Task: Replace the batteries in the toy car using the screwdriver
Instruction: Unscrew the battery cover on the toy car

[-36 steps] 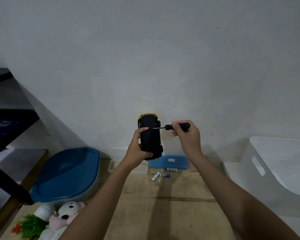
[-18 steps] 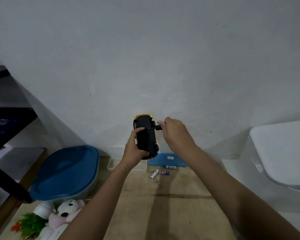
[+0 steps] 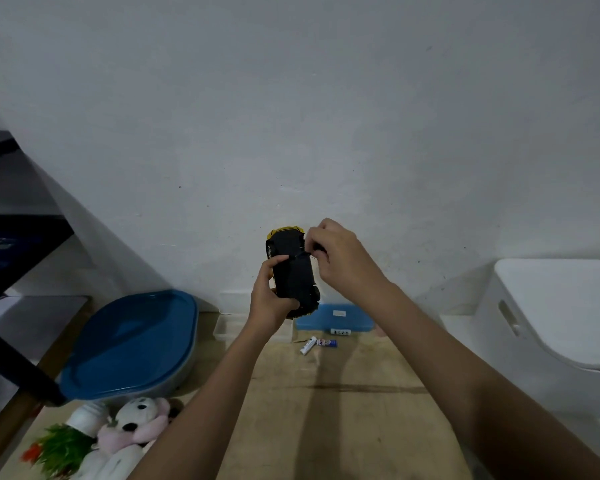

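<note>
Head | left hand grips toy car | right hand probably hides screwdriver | batteries below

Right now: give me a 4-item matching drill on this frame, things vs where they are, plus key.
Things:
1. toy car
2. batteries
3. blue lid
4. plush toy

Places:
A. on the big tub at left
B. bottom left corner, beside a green plant
C. held up underside-out in the left hand
D. lying on the wooden surface in front of a small blue box

Pairs: 1-C, 2-D, 3-A, 4-B
</note>
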Tool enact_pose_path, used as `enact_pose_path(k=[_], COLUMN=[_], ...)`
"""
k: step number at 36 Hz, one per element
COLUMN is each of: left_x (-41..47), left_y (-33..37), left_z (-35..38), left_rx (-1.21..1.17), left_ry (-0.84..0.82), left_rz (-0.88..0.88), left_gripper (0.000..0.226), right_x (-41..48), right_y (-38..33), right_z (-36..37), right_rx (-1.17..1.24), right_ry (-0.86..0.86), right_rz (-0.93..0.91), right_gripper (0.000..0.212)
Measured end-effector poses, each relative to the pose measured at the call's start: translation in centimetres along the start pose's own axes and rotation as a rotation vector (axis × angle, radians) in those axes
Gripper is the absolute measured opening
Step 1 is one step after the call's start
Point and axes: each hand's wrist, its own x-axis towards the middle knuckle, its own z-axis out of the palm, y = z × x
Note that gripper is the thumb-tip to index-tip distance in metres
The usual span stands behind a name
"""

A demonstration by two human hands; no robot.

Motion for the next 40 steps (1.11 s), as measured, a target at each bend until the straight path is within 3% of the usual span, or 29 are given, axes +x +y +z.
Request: enact_pose_path(k=[3, 6, 10, 12, 16, 19, 23, 27, 33, 37, 40], left_x=[0.2, 0.1, 0.2, 0.2, 0.1, 0.1, 0.1, 0.3, 0.4, 0.5, 0.7], left_y=[0.0, 0.2, -0.1, -0.2, 0.0, 0.1, 0.4, 0.7, 0.6, 0.2, 0.1], left_z=[-0.2, -0.4, -0.6, -0.6, -0.8, -0.8, -0.8, -0.8, -1.0, -1.0, -1.3], left_rx=[-0.018, -0.019, -0.027, -0.031, -0.036, -0.029, -0.019, -0.025, -0.024, -0.057, -0.06], left_ry=[0.008, 0.019, -0.011, -0.021, -0.015, -0.026, -0.035, -0.029, -0.006, -0.006, -0.021], left_rz=[-0.008, -0.017, -0.018, -0.019, -0.024, -0.021, -0.021, -0.017, -0.041, -0.05, -0.044], left_gripper=[0.077, 0.076, 0.077, 0.077, 0.076, 0.077, 0.077, 0.076, 0.077, 0.077, 0.077], right_x=[-0.3, 0.1, -0.1, -0.4, -0.4, -0.1, -0.2, -0.3, 0.6, 0.8, 0.4], right_y=[-0.1, 0.1, 0.2, 0.1, -0.6, -0.4, -0.4, -0.7, -1.0, -0.6, -0.6], right_z=[-0.1, -0.4, -0.1, 0.1, -0.1, 0.0, 0.2, 0.1, -0.3, -0.2, -0.1], right_rx=[-0.016, -0.194, -0.173, -0.122, -0.149, -0.323, -0.171, -0.066, -0.082, -0.049, 0.061], right_ry=[-0.011, -0.009, -0.033, -0.064, 0.008, 0.018, 0.071, 0.046, 0.037, 0.039, 0.001], right_rz=[0.066, 0.158, -0.052, -0.094, 0.117, 0.139, -0.015, -0.041, 0.208, 0.108, 0.035], right_gripper=[0.021, 0.036, 0.012, 0.021, 0.042, 0.034, 0.011, 0.02, 0.029, 0.013, 0.032])
